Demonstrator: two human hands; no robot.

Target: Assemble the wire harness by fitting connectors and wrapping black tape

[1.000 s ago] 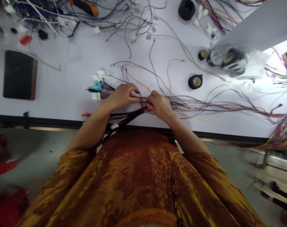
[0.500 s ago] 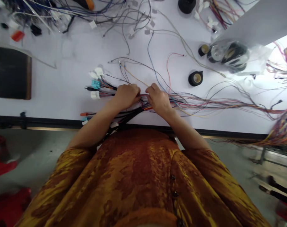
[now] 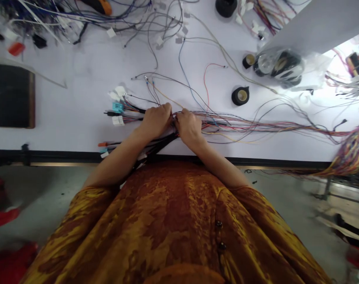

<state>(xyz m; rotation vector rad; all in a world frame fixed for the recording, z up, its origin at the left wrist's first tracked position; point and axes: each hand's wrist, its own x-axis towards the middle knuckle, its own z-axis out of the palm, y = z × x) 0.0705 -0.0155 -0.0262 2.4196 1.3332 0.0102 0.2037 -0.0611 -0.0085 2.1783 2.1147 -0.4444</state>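
Note:
A bundle of thin coloured wires [image 3: 256, 127] lies across the white table [image 3: 78, 106], running right from my hands. My left hand [image 3: 156, 119] and my right hand [image 3: 188, 127] close on the bundle side by side, knuckles nearly touching. Left of my left hand the wires end in small connectors [image 3: 117, 107], one teal, others white. Black sleeved cables [image 3: 155, 148] drop from under my hands over the table's front edge. A roll of black tape [image 3: 240, 95] sits on the table, up and to the right of my right hand.
A dark flat pad [image 3: 12, 96] lies at the left. Tangled loose wires [image 3: 108, 19] and an orange-handled tool [image 3: 98, 5] fill the far side. A plastic bag of tape rolls [image 3: 281, 68] sits at right, beside a small tape roll [image 3: 248, 60]. A thick multicoloured wire mass [image 3: 351, 154] hangs off the right edge.
My two hands have come closer together on the bundle, the right sliding left toward the left. The view has drifted slightly.

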